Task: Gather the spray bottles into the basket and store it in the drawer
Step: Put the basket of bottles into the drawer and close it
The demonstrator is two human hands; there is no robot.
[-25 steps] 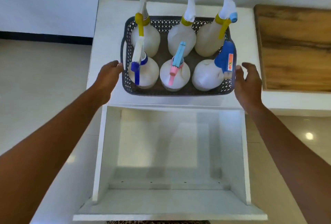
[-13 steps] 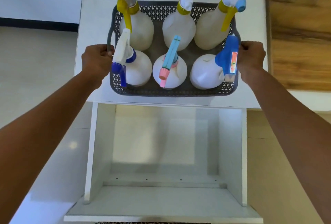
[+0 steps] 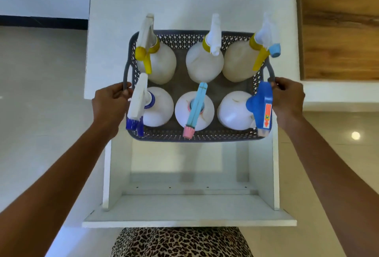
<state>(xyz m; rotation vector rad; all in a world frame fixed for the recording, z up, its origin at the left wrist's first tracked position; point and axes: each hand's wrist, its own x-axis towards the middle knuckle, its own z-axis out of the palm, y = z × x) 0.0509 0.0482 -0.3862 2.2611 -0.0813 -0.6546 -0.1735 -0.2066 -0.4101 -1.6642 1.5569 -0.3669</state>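
Presently, we find the dark grey perforated plastic basket [image 3: 196, 136] gripped at both ends: the left hand [image 3: 110, 103] is curled around the loop handle on its left side, and the right hand [image 3: 288, 97] is curled around the matching handle on its right. Its near edge projects past the front of the white table [image 3: 184, 0] and over the open white drawer [image 3: 190, 207] below; whether its far end rests on the table or is clear of it, we cannot tell.

Six translucent white plastic spray bottles [image 3: 193, 109] stand upright inside in two rows of three, close together, with trigger heads in yellow, white, light blue, pink and dark blue. No bottle lies outside the basket, so we judge the gathering complete and the storing step in hand. The drawer appears bare inside.

On handling, we judge the load moderate at most; how full the bottles are we cannot tell. The lattice walls look thin and liable to flex, so the two side handles are the proper hold, kept level. The bottles are tall and top-heavy; several nozzles overhang the rim and could catch the drawer sides during lowering.
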